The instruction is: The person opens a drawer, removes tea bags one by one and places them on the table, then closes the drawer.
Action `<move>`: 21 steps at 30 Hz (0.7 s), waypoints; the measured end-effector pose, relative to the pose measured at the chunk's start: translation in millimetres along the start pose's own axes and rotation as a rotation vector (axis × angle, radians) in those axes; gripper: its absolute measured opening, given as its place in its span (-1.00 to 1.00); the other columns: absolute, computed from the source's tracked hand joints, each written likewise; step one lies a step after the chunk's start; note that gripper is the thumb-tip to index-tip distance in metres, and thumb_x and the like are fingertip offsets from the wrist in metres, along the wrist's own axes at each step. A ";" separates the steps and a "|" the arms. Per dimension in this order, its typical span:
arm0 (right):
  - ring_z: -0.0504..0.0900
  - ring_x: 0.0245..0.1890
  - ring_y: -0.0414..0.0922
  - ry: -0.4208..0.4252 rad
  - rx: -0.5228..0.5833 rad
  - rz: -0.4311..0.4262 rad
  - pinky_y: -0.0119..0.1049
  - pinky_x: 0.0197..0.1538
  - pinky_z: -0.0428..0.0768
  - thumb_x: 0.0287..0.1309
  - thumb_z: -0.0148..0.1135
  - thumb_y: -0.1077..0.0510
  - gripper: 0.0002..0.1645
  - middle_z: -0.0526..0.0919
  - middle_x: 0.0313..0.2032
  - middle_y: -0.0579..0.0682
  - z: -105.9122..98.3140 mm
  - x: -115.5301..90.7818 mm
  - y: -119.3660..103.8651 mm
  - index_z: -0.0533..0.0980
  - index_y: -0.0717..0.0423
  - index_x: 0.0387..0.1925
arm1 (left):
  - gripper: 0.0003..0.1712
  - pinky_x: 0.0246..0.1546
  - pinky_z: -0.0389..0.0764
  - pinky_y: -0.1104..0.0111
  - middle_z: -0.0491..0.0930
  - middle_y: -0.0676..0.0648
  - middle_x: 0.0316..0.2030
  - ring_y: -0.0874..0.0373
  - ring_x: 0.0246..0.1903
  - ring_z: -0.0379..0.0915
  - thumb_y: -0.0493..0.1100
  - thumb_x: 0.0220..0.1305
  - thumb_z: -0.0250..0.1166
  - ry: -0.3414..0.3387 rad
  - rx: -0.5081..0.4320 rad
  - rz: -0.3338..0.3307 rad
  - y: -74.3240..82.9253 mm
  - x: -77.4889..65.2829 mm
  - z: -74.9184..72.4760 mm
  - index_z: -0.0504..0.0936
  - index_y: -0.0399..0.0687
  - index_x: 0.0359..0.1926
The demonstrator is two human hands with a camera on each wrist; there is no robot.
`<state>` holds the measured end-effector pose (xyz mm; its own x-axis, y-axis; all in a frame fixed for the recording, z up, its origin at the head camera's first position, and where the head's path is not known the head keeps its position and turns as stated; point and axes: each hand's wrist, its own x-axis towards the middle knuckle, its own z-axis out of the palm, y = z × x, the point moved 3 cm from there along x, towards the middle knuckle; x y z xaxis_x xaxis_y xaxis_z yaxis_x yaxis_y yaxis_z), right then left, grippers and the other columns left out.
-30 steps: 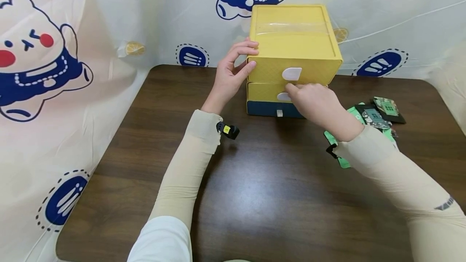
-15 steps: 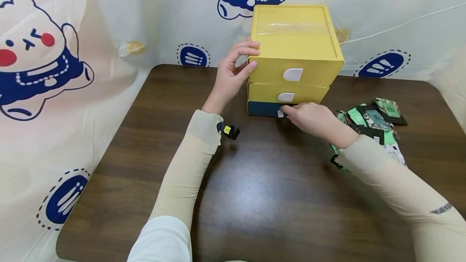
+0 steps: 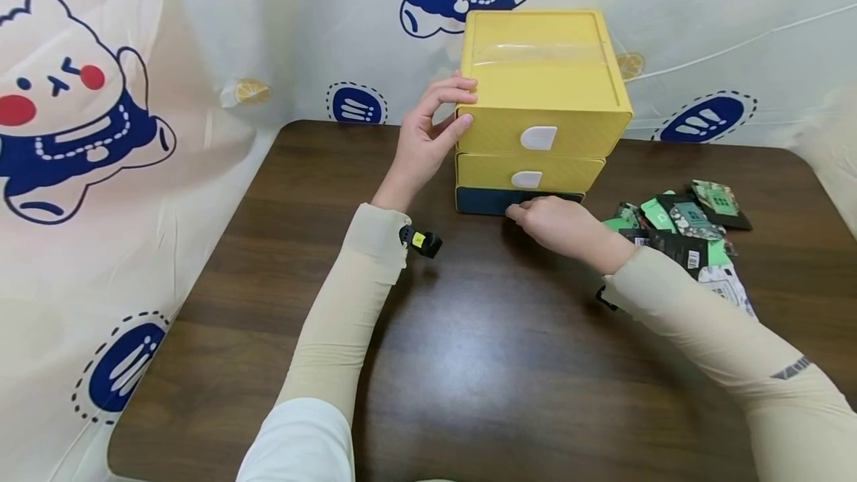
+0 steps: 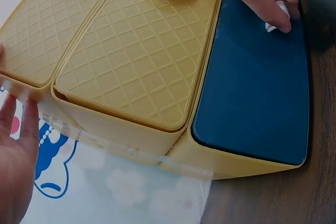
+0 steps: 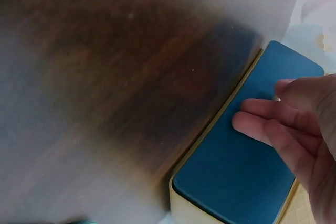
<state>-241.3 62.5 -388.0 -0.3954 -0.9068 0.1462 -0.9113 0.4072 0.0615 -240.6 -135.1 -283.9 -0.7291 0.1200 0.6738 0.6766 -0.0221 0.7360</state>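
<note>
A yellow drawer box (image 3: 535,84) stands at the back of the table. Its two upper drawers are yellow with white pulls; the shallow bottom drawer (image 4: 252,87) has a dark blue front and appears closed. At the box's left front corner, my left hand (image 3: 422,140) rests with fingers on the top edge and thumb near the front. My right hand (image 3: 562,225) is at the blue front, pinching its small white pull tab (image 4: 278,17) between thumb and fingertips. In the right wrist view the fingers mostly hide the tab.
Several green and black packets (image 3: 689,222) lie in a loose pile right of the box, partly behind my right forearm. The brown wooden table (image 3: 455,363) extends in front. A white patterned curtain (image 3: 321,21) hangs directly behind the box.
My right hand has come down from the middle drawer's front to the blue bottom drawer's tab, then shifted slightly lower and left. The left hand has stayed at the box's corner.
</note>
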 end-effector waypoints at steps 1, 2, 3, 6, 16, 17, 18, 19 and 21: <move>0.47 -0.58 -0.12 -0.003 -0.013 -0.008 -0.26 -0.51 0.54 0.10 0.10 0.44 -0.86 0.49 -0.61 0.01 0.1 -0.3 -0.3 0.43 0.18 -0.35 | -0.80 0.09 0.42 0.17 0.40 -0.30 0.04 0.14 0.24 0.08 -0.48 0.17 0.13 -0.002 0.001 -0.001 0.0 0.1 0.0 0.47 -0.47 -0.15; 0.50 -0.54 -0.10 -0.005 -0.022 -0.014 -0.25 -0.48 0.56 0.08 0.10 0.45 -0.84 0.54 -0.56 0.04 0.0 -0.8 -0.5 0.44 0.20 -0.32 | -0.80 0.09 0.42 0.17 0.40 -0.31 0.04 0.14 0.24 0.08 -0.48 0.17 0.13 -0.003 0.001 -0.002 0.1 0.3 0.1 0.46 -0.47 -0.15; 0.52 -0.50 -0.07 -0.009 -0.027 -0.016 -0.23 -0.44 0.58 0.07 0.11 0.46 -0.82 0.59 -0.48 0.08 -0.3 -1.7 -0.7 0.45 0.21 -0.28 | -0.80 0.09 0.42 0.17 0.40 -0.30 0.04 0.14 0.24 0.08 -0.48 0.17 0.13 -0.003 0.000 -0.004 0.0 0.3 0.2 0.46 -0.47 -0.15; 0.58 -0.36 -0.01 -0.024 -0.039 -0.023 -0.17 -0.32 0.62 0.06 0.12 0.47 -0.72 0.64 -0.23 0.17 -0.5 -3.9 -0.7 0.48 0.23 -0.15 | -0.80 0.09 0.42 0.17 0.40 -0.30 0.04 0.14 0.24 0.09 -0.48 0.16 0.13 -0.001 -0.002 -0.006 0.1 0.5 0.5 0.47 -0.47 -0.15; 0.53 -0.42 -0.05 -0.042 -0.037 -0.059 -0.19 -0.40 0.60 0.06 0.13 0.46 -0.71 0.63 -0.38 0.07 -2.5 -14.0 -11.7 0.46 0.20 -0.14 | -0.80 0.08 0.43 0.19 0.41 -0.27 0.04 0.17 0.24 0.08 -0.47 0.17 0.14 -0.009 0.000 -0.035 -2.3 -0.2 2.0 0.48 -0.44 -0.15; 0.53 -0.42 -0.05 -0.047 -0.040 -0.072 -0.19 -0.40 0.59 0.06 0.13 0.45 -0.70 0.63 -0.40 0.06 -3.4 -15.0 -14.5 0.46 0.20 -0.14 | -0.80 0.08 0.43 0.19 0.42 -0.26 0.04 0.17 0.24 0.08 -0.47 0.17 0.15 -0.005 0.000 -0.035 -2.3 -0.1 1.6 0.48 -0.44 -0.15; 0.53 -0.40 -0.05 -0.052 -0.043 -0.081 -0.19 -0.39 0.59 0.06 0.13 0.45 -0.70 0.63 -0.39 0.05 -4.0 -15.8 -17.3 0.46 0.20 -0.13 | -0.80 0.08 0.43 0.19 0.42 -0.26 0.04 0.17 0.24 0.08 -0.47 0.17 0.15 -0.002 -0.001 -0.034 -2.1 0.0 1.2 0.48 -0.44 -0.15; 0.53 -0.39 -0.06 -0.057 -0.049 -0.086 -0.20 -0.39 0.59 0.07 0.14 0.44 -0.70 0.63 -0.39 0.05 -4.4 -16.7 -20.0 0.46 0.20 -0.13 | -0.80 0.08 0.43 0.19 0.42 -0.26 0.04 0.17 0.24 0.08 -0.47 0.17 0.15 0.000 -0.001 -0.032 -2.0 0.1 0.8 0.48 -0.44 -0.15; 0.53 -0.38 -0.06 -0.066 -0.052 -0.094 -0.21 -0.39 0.60 0.07 0.15 0.44 -0.72 0.63 -0.39 0.05 -5.3 -18.6 -25.4 0.47 0.19 -0.15 | -0.80 0.08 0.43 0.19 0.41 -0.27 0.04 0.17 0.24 0.09 -0.47 0.17 0.14 0.001 0.000 -0.025 -2.3 0.4 0.3 0.48 -0.45 -0.15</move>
<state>-210.1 69.6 -387.0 -0.3169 -0.9457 0.0725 -0.9381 0.3238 0.1229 -242.4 -134.7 -285.3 -0.7461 0.1195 0.6550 0.6578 -0.0193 0.7529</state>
